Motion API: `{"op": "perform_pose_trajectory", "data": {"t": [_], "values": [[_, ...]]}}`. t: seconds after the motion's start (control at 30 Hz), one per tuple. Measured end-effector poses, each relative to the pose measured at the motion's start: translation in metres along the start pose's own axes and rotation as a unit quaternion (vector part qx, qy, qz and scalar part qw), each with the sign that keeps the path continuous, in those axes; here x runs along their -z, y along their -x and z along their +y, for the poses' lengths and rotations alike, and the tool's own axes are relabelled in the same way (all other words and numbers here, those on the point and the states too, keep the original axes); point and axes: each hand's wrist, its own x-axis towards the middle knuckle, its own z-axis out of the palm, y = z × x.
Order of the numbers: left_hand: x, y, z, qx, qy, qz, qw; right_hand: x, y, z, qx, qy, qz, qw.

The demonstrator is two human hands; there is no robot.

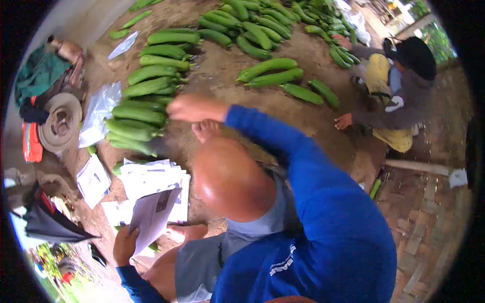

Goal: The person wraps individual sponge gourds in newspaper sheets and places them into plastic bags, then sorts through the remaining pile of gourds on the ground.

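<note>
My left hand (126, 246) is closed on the edge of a printed sheet of paper (155, 214), held tilted over a stack of similar sheets (146, 179) on the ground. My right hand (196, 108) reaches out in front of my raised knee, beside a row of long green cucumbers (139, 113). Motion smears its fingers, which are right at the ends of the cucumbers. That row runs from the paper stack up toward the top of the view, the cucumbers lying side by side.
A larger heap of cucumbers (255, 30) fills the top middle, and a few loose cucumbers (275, 77) lie nearer. At the right crouches another person (394, 96), one hand at small cucumbers. A plastic bag (100, 115), a straw hat (60, 122) and an umbrella (55, 222) are on the left.
</note>
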Motion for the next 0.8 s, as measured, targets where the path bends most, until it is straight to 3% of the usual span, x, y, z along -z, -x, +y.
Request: {"op": "perform_pose_trajectory", "data": {"t": [0.03, 0.07, 0.1, 0.13, 0.17, 0.2, 0.23, 0.27, 0.3, 0.5, 0.6, 0.7, 0.8], "values": [[0.001, 0.004, -0.003, 0.019, 0.004, -0.006, 1.000, -0.009, 0.040, 0.042, -0.054, 0.063, -0.007, 0.996], [0.005, 0.004, -0.001, 0.042, 0.008, -0.010, 0.999, 0.000, 0.073, 0.067, -0.124, 0.092, -0.075, 0.985], [0.009, 0.005, -0.001, 0.066, 0.013, -0.012, 0.998, -0.001, 0.109, 0.104, -0.082, 0.120, 0.001, 0.989], [0.010, 0.009, -0.002, 0.050, 0.060, 0.013, 0.997, 0.021, 0.123, 0.104, -0.231, 0.187, -0.105, 0.949], [0.016, 0.012, 0.001, 0.077, 0.095, 0.009, 0.993, 0.039, 0.144, 0.128, -0.249, 0.203, -0.114, 0.940], [0.021, 0.014, 0.002, 0.094, 0.090, 0.010, 0.991, 0.041, 0.171, 0.168, -0.256, 0.227, -0.038, 0.939], [0.027, 0.015, 0.002, 0.108, 0.084, 0.009, 0.991, 0.064, 0.172, 0.164, -0.364, 0.200, -0.050, 0.908], [0.033, 0.015, 0.003, 0.127, 0.086, 0.006, 0.988, 0.061, 0.202, 0.220, -0.336, 0.315, -0.021, 0.887], [0.038, 0.013, 0.004, 0.145, 0.089, 0.004, 0.985, 0.079, 0.204, 0.207, -0.409, 0.322, -0.049, 0.853], [0.041, 0.013, -0.012, 0.167, 0.110, 0.057, 0.978, 0.088, 0.230, 0.254, -0.421, 0.473, -0.091, 0.769], [0.046, 0.011, -0.007, 0.199, 0.152, 0.046, 0.967, 0.083, 0.217, 0.266, -0.439, 0.468, -0.155, 0.751], [0.055, 0.006, 0.007, 0.265, 0.151, 0.007, 0.952, 0.077, 0.220, 0.289, -0.419, 0.473, -0.129, 0.764], [0.040, 0.011, -0.016, 0.207, 0.122, 0.019, 0.971, 0.071, 0.225, 0.312, -0.407, 0.499, -0.128, 0.755]]}}
